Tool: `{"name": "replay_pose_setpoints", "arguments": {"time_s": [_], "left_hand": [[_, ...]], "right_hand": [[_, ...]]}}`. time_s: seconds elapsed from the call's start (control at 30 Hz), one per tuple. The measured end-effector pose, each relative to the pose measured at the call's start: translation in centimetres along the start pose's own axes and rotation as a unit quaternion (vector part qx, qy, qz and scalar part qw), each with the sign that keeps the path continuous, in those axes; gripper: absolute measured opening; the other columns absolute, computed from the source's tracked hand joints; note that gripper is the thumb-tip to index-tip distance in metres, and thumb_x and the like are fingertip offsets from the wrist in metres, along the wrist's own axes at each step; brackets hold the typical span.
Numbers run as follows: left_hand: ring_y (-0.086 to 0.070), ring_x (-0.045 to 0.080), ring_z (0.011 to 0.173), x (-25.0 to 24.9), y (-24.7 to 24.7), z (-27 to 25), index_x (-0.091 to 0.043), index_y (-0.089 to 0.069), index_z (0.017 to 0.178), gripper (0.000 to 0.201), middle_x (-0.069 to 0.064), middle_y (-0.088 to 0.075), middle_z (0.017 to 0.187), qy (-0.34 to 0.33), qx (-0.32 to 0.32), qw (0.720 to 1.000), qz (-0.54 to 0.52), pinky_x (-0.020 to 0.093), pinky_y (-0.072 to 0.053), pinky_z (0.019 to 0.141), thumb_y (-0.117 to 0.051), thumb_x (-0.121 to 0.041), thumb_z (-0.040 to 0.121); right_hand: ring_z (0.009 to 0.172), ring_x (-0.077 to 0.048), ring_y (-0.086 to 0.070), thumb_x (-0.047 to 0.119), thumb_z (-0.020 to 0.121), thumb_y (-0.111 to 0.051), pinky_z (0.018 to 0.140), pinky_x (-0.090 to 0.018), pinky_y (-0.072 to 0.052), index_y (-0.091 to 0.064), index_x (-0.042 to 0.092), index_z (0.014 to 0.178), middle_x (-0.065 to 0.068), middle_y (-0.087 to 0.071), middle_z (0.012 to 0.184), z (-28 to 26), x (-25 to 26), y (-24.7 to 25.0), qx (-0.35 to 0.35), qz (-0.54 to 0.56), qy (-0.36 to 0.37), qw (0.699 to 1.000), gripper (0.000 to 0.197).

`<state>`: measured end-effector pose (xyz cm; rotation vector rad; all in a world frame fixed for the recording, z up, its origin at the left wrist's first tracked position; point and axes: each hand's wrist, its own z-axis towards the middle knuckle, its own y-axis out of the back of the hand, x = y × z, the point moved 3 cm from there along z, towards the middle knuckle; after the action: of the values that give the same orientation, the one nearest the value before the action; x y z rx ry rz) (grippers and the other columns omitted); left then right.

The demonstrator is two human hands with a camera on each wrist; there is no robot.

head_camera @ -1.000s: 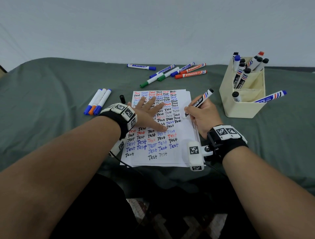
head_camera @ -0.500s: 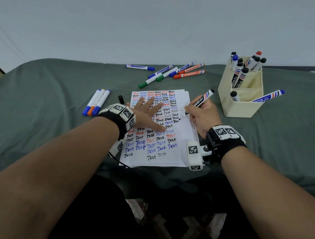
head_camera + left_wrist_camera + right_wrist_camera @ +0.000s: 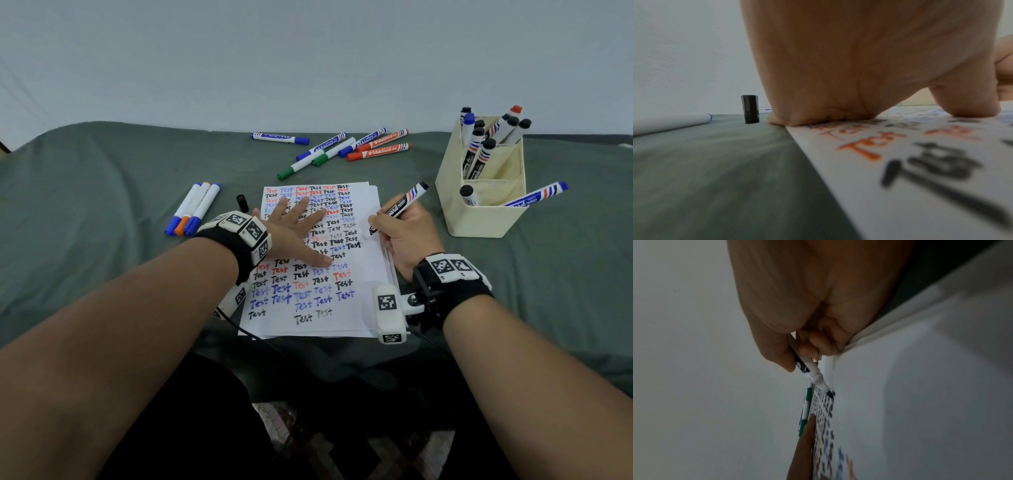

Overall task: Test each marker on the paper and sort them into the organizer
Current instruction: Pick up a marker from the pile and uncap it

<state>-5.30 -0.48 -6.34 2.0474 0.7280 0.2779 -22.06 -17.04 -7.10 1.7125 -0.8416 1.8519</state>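
Paper [image 3: 363, 308] covered with rows of the word "Test" in black, blue and red lies on the counter [image 3: 102, 192], which is draped in a grey-green cloth. The left hand [image 3: 294, 233] lies flat on the sheet, fingers straight and spread, pressing it down. The right hand [image 3: 407, 236] pinches a black marker [image 3: 399, 207] in a writing grip, its tip down at the right side of the writing; from the right wrist view the tip seems to touch the sheet, though the picture is too blurred to be sure. A loose black cap [image 3: 242, 202] stands upright on the cloth just left of the sheet's far corner. Left of the cap lie three markers [image 3: 193, 209] side by side, two with blue caps and one orange between them. Beyond the paper is a loose group of blue, green and red markers [image 3: 342, 149], some touching. To the right stands a cream organizer [image 3: 479, 222]: its rear compartment holds several upright markers, mostly black-capped, with one blue and one red; its front compartment holds one black-capped marker and a blue marker [image 3: 536, 195] that leans out over the right rim
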Motion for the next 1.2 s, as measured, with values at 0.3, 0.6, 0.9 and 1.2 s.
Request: {"name": "replay_pose_setpoints", "arguments": {"time_s": [0.3, 0.6, 0.9, 1.2], "left_hand": [[0.033, 0.02, 0.147, 0.1, -0.2, 0.3, -0.066, 0.024, 0.139, 0.124, -0.024, 0.037, 0.156, -0.002, -0.003, 1.0, -0.001, 0.07, 0.013, 0.11, -0.036, -0.111, 0.04], [0.033, 0.02, 0.148, 0.3, -0.2, 0.6, -0.066, 0.024, 0.138, 0.124, -0.025, 0.036, 0.156, -0.004, -0.015, 1.0, 0.003, 0.07, 0.013, 0.11, -0.035, -0.112, 0.04], [0.021, 0.028, 0.152, 0.4, 1.5, -0.9, -0.053, -0.008, 0.154, 0.108, -0.01, 0.018, 0.166, -0.001, -0.188, 0.978, 0.09, 0.065, 0.01, 0.116, -0.02, -0.105, 0.06], [-0.044, 0.028, 0.136, 6.0, 5.5, -1.8, -0.027, -0.054, 0.142, 0.051, 0.01, -0.047, 0.15, 0.056, -0.263, 0.96, 0.074, 0.043, -0.038, 0.11, -0.065, -0.036, 0.093]], "right_hand": [[0.048, -0.008, -0.045, 0.009, 0.07, -0.069, 0.048, -0.022, -0.039, -0.06, 0.034, 0.062, 0.006, -0.056, 0.058, 0.0, 0.1, 0.0, -0.015, -0.022, -0.009, 1.0, 0.028], [0.054, -0.017, -0.052, -0.002, 0.087, -0.075, 0.05, -0.024, -0.045, -0.06, 0.013, 0.082, -0.009, -0.064, 0.066, 0.0, 0.1, 0.1, -0.005, 0.083, -0.03, 0.996, 0.021], [0.056, -0.017, -0.062, -0.003, 0.088, -0.071, 0.053, -0.024, -0.053, -0.066, 0.006, 0.09, -0.007, -0.07, 0.07, -0.1, 0.2, -0.1, 0.026, 0.144, -0.047, 0.988, 0.011], [0.069, -0.029, -0.073, 0.0, 0.093, -0.067, 0.063, -0.031, -0.06, -0.071, 0.008, 0.093, -0.016, -0.072, 0.075, 0.1, 0.1, 0.0, 0.04, 0.192, -0.076, 0.978, 0.009]]}}
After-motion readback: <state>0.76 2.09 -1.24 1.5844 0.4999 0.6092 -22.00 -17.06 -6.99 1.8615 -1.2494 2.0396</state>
